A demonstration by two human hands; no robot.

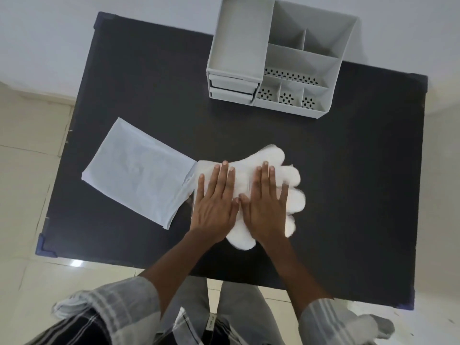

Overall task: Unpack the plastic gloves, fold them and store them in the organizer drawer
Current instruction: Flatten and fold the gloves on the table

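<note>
A stack of white plastic gloves point(271, 155) lies flat in the middle of the black table point(139, 83), fingers pointing right. My left hand point(215, 197) presses flat on the cuff end and my right hand point(267, 200) presses flat on the palm part, fingers spread, thumbs almost touching. The empty pale plastic bag point(135, 173) lies just left of the gloves, its open end touching them. The grey organizer point(276, 56) stands at the far edge, with two shut drawers point(232, 89) stacked at its front left.
The organizer has several open compartments, some with perforated floors point(290, 77). The table has blue corner guards point(44, 246). Pale floor tiles surround it. My legs and sleeves are below the near edge.
</note>
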